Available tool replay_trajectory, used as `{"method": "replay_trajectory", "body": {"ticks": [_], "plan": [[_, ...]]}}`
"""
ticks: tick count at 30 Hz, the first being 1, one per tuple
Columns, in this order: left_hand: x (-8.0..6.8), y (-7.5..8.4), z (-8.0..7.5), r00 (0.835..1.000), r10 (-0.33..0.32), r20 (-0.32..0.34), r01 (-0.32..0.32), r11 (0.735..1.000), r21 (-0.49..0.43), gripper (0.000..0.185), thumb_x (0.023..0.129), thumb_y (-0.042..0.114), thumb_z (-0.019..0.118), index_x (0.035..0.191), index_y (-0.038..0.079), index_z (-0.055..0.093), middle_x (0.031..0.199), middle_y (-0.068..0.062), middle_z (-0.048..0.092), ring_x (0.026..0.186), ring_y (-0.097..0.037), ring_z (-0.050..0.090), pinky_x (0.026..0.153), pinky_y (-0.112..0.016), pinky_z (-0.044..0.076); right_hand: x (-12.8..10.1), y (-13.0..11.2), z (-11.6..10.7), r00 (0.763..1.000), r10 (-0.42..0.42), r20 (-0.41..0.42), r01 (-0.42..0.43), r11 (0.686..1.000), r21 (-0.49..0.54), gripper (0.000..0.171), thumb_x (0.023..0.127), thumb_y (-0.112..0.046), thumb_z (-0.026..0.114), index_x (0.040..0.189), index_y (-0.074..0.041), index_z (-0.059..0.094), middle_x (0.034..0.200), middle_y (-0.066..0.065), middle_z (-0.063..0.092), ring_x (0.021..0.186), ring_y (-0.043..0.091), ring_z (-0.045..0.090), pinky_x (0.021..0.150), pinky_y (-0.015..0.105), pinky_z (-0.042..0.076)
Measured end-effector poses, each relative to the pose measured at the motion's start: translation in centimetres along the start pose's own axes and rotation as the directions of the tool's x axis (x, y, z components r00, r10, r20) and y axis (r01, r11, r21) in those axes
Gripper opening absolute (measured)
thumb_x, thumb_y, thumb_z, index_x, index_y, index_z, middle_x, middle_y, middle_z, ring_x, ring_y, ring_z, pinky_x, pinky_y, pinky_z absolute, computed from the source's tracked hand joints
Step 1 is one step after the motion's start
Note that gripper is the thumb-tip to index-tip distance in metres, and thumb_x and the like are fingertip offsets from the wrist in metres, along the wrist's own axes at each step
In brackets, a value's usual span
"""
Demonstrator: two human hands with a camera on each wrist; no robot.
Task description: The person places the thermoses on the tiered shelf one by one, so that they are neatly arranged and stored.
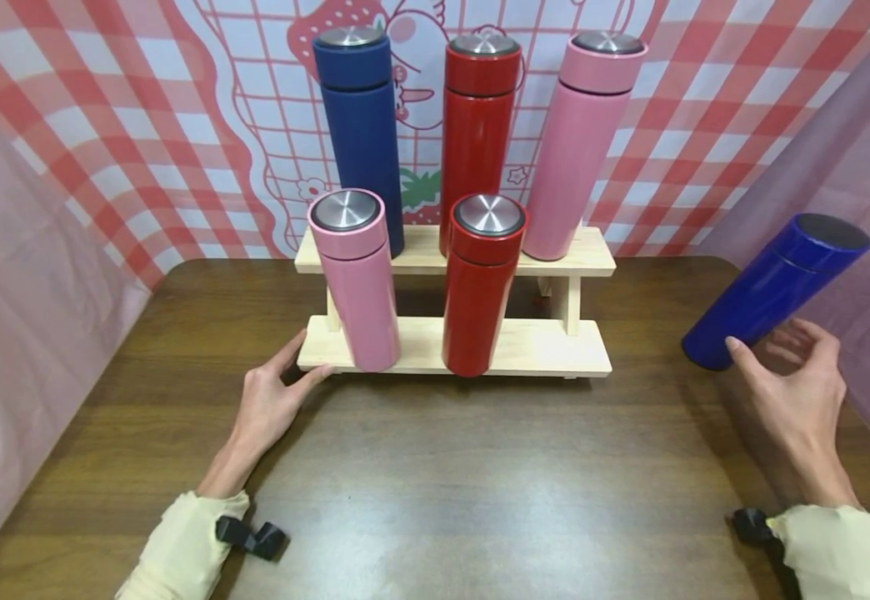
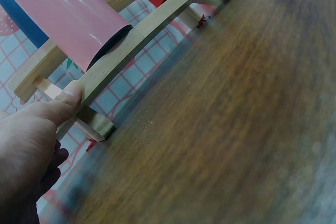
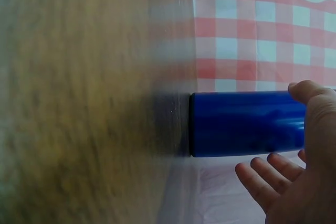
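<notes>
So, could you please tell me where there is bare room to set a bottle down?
The lower shelf of the wooden rack is bare right of the front red steel-lidded bottle. The brown wooden table is open between both hands. The upper shelf is crowded with three bottles.

Bright, even light from above. Soft white shine on the tabletop (image 1: 435, 500) near the bottom. Small dark shadows under the wooden rack (image 1: 453, 346). Sharp in the head view, bent at the edges. Blurry, smeared wood in both wrist views.
</notes>
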State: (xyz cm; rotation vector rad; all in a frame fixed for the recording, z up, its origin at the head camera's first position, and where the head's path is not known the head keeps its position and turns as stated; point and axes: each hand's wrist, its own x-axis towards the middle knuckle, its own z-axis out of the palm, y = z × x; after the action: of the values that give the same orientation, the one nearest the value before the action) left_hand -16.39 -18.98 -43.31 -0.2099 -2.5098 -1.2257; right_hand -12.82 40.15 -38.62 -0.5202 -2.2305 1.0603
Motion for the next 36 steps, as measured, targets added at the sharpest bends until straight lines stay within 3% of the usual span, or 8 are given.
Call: {"method": "replay_trajectory", "body": {"ticks": [11, 21, 36], "plan": [[0.0, -0.1, -0.2, 1.0, -0.005, -0.01, 0.005, 1.0, 0.006, 0.068, 0.09, 0.022, 0.085, 0.147, -0.001, 0.056, 0.135, -0.023, 0.062, 0.128, -0.037, 0.058, 0.105, -0.055, 0.046, 1.4, -0.6, 0.4, 0.999, 0.03, 0.016, -0.03, 1.0, -0.006, 0.072, 0.088, -0.032, 0.082, 0.149, -0.024, 0.045, 0.118, -0.021, 0.055, 0.103, -0.008, 0.055, 0.097, 0.016, 0.04], [0.0, -0.1, -0.1, 1.0, -0.007, -0.002, 0.007, 1.0, 0.0, 0.068, 0.09, 0.022, 0.085, 0.147, -0.001, 0.055, 0.135, -0.023, 0.061, 0.128, -0.037, 0.058, 0.105, -0.055, 0.046, 2.6, -0.6, 0.5, 0.993, 0.112, 0.043, -0.111, 0.994, -0.017, 0.079, 0.088, -0.034, 0.082, 0.154, -0.029, 0.039, 0.139, -0.006, 0.055, 0.122, 0.0, 0.055, 0.106, 0.02, 0.039], [0.0, -0.1, 0.0, 1.0, 0.011, -0.01, -0.011, 1.0, 0.002, 0.069, 0.088, 0.02, 0.086, 0.146, -0.002, 0.056, 0.138, -0.021, 0.06, 0.129, -0.039, 0.056, 0.107, -0.055, 0.044, 3.5, -1.1, 0.7, 0.985, 0.159, 0.063, -0.153, 0.983, -0.1, 0.084, 0.088, -0.042, 0.08, 0.157, -0.03, 0.034, 0.144, 0.001, 0.052, 0.123, 0.004, 0.054, 0.104, 0.02, 0.039]]}}
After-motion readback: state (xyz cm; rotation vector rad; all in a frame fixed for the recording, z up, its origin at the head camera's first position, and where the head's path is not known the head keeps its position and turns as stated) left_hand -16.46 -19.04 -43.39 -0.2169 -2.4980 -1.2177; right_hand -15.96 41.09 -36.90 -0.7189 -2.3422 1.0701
